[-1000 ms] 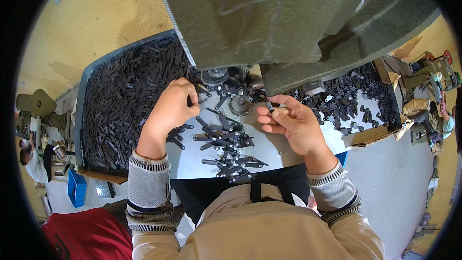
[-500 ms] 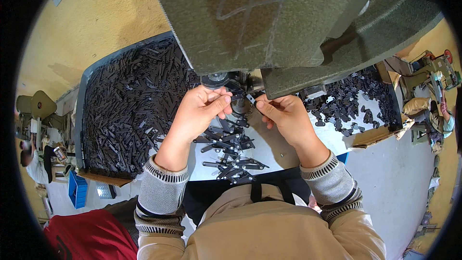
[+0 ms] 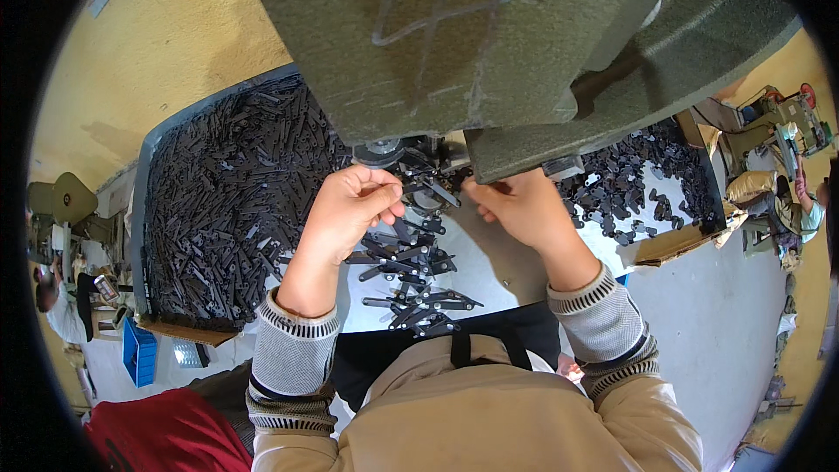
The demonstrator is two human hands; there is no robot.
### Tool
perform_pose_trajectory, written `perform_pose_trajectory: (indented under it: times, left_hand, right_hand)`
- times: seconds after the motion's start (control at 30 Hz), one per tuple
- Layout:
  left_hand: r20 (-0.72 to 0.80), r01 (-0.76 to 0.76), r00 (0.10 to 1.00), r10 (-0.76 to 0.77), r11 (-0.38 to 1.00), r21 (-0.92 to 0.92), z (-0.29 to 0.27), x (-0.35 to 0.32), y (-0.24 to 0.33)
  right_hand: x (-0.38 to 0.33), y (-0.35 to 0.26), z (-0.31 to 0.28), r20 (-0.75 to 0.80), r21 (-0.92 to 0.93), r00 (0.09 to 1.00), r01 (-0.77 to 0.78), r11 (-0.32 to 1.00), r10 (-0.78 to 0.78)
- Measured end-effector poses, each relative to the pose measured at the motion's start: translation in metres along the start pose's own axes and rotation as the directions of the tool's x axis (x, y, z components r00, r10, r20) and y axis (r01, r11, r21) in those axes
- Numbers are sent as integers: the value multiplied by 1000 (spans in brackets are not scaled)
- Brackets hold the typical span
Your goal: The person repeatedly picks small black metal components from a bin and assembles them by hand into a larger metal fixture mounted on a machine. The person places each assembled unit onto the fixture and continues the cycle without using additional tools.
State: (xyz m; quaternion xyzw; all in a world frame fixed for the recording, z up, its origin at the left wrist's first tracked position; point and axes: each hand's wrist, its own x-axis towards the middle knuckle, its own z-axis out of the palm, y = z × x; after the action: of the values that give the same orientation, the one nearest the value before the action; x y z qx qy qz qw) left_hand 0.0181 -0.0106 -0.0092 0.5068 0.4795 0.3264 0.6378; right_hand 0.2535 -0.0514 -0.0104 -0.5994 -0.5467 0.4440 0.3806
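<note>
My left hand (image 3: 354, 208) is closed in a pinch beside the base of a dark green machine. What lies between its fingertips is too small to make out. My right hand (image 3: 523, 210) has its thumb and fingers closed under the machine's overhanging edge, and anything in them is hidden. Between the two hands, a flat dark metal strip (image 3: 442, 193) slants at the work point, apart from the right fingertips. Nearer me, a pile of joined black metal strips (image 3: 419, 301) with light rivet ends lies on the pale tabletop (image 3: 489, 284).
The green machine body (image 3: 437, 52) overhangs the hands. A large tray of black strips (image 3: 232, 201) stands left; small black plates (image 3: 612, 183) lie right, by a cardboard edge (image 3: 673, 247). A blue crate (image 3: 139, 352) and red cloth (image 3: 166, 433) sit lower left. Someone (image 3: 813, 214) is far right.
My right hand no longer shows the strip it pinched; a strip now slants at the work point. My left hand has drawn slightly left and down from it. The whole view has shifted a little.
</note>
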Motion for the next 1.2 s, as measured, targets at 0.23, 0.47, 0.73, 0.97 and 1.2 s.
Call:
perform_pose_trajectory:
  times: [0.23, 0.47, 0.73, 0.97, 1.2]
  left_hand:
    - [-25, -11, 1000, 10, 1000, -27, 1, 1, -2]
    - [-53, -91, 995, 86, 991, -95, 2, -1, 0]
    - [-170, -305, 947, 274, 931, -201, -5, -5, -1]
    - [-304, -386, 898, 317, 900, -203, -22, -2, -3]
    - [-311, -387, 899, 308, 892, -235, -24, 1, -7]
  right_hand:
    - [-5, 12, -22, -193, -307, 944, 201, 930, -268]
    - [16, 15, 6, -85, -615, 837, 382, 690, -540]
    - [8, -1, 12, -131, -524, 813, 429, 736, -567]
    - [16, 2, 8, -110, -692, 738, 424, 585, -665]
    - [29, 18, -2, 120, -726, 770, 499, 474, -627]
